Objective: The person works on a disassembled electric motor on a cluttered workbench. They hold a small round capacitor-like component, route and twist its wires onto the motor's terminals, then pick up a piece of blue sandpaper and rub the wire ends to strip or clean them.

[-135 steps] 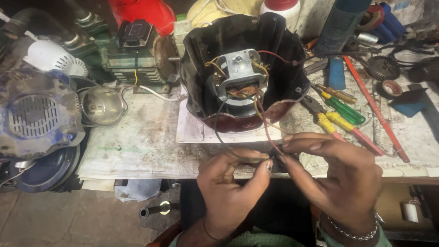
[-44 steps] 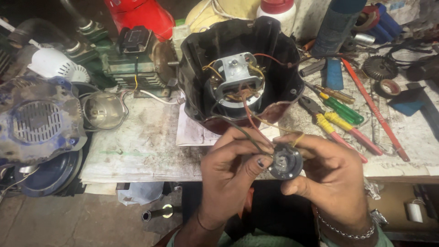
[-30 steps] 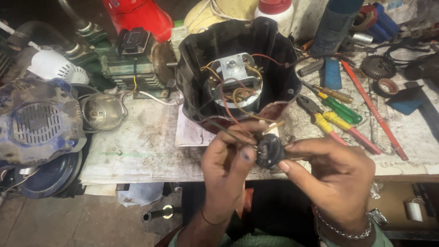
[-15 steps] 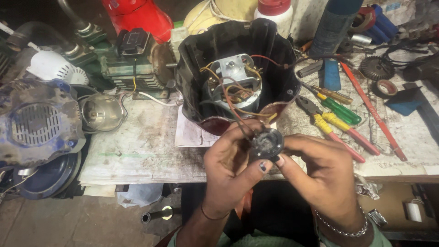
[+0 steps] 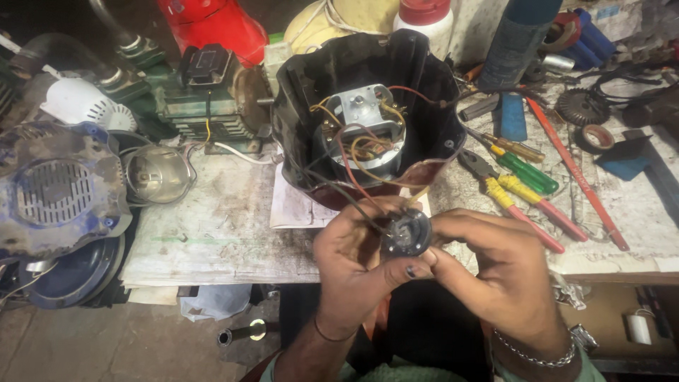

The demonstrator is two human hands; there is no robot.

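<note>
Both hands met just in front of the black motor housing (image 5: 364,120), at the near edge of the desk (image 5: 212,233). The left hand (image 5: 353,262) had its grip closed around a small round black switch (image 5: 407,232), thumb under it, and the right hand (image 5: 495,272) pinched the same switch from the other side with its fingertips. Red, black and yellow wires (image 5: 350,180) ran from the motor inside the housing down to the switch. Doing this well likely meant keeping the switch steady, leaving slack in the wires, and not twisting their joints. Pliers (image 5: 506,187) and screwdrivers (image 5: 520,166) lay near the right hand.
</note>
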